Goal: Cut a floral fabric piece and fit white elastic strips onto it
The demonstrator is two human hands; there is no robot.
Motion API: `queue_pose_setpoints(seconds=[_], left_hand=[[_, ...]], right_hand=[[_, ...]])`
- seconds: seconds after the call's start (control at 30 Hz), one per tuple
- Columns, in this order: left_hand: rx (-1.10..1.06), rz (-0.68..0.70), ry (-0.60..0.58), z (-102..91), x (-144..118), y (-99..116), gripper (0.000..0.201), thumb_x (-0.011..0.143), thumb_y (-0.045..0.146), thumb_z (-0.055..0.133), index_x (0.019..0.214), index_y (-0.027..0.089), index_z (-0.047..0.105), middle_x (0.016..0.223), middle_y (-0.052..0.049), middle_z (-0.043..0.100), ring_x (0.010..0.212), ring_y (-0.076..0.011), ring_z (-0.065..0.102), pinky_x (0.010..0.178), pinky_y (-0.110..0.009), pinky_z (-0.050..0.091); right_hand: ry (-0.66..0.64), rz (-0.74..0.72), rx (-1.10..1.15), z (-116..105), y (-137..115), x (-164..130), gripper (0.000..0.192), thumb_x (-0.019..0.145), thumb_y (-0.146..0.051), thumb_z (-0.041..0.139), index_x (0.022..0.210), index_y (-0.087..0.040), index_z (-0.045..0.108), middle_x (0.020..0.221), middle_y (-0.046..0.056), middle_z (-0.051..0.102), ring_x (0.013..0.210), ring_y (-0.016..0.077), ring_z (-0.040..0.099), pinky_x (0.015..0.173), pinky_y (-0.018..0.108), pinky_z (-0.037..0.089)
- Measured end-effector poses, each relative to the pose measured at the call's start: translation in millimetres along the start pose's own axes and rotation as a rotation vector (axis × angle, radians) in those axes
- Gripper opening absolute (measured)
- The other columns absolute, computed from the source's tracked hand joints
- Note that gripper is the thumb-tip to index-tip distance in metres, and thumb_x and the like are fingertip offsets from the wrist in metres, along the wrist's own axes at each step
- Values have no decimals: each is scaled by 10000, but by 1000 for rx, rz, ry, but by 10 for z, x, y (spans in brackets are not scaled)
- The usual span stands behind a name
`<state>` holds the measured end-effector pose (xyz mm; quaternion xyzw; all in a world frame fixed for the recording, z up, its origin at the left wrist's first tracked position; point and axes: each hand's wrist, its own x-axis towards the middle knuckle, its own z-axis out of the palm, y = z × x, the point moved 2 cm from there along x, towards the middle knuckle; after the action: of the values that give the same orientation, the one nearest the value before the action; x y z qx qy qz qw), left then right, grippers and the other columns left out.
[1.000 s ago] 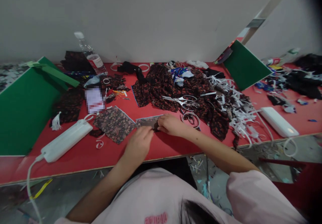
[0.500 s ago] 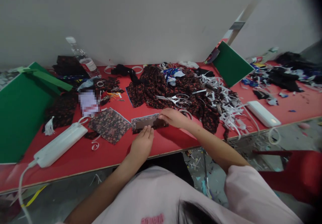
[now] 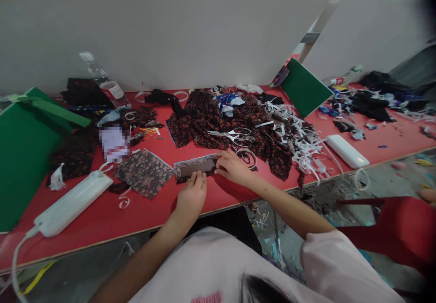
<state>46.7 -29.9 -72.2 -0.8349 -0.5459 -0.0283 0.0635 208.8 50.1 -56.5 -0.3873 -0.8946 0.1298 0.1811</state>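
A small folded strip of dark floral fabric (image 3: 194, 166) lies flat on the red table (image 3: 102, 212). My left hand (image 3: 191, 196) rests with flat fingertips on the strip's near edge. My right hand (image 3: 233, 166) pinches the strip's right end. A larger floral fabric piece (image 3: 143, 173) lies just left of the strip. Silver scissors (image 3: 231, 135) rest on a heap of dark floral cloth (image 3: 218, 121) behind my right hand.
A white rectangular device (image 3: 70, 203) with a cord lies at the left, another white device (image 3: 347, 151) at the right. Green boards (image 3: 23, 153) (image 3: 304, 87) stand at both sides. A plastic bottle (image 3: 102, 82) stands at the back. White strip scraps (image 3: 303, 139) are piled right of the cloth. A red chair (image 3: 391, 235) is at the lower right.
My left hand slid back from on top of the strip to its near edge, uncovering the fabric. The right hand stays on the strip's right end. The view shifted slightly.
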Motion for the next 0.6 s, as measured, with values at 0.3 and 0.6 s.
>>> queue_pose_setpoints(seconds=[0.3, 0.6], left_hand=[[-68, -11, -84, 25, 14, -32, 476, 823, 7, 314, 1243, 88, 524, 1299, -186, 507, 1177, -296, 499, 892, -375, 478], [-2, -31, -49, -92, 144, 58, 440, 861, 80, 327, 1247, 161, 520, 1102, -177, 615, 1017, -284, 593, 756, -379, 509]], right_hand=[[-91, 11, 107, 38, 75, 115, 104, 790, -187, 616, 708, -127, 598, 972, 89, 557, 940, 180, 516, 856, 313, 407], [-66, 0, 147, 48, 163, 156, 85, 767, -124, 620, 841, -138, 582, 862, 52, 569, 832, 160, 513, 746, 273, 419]])
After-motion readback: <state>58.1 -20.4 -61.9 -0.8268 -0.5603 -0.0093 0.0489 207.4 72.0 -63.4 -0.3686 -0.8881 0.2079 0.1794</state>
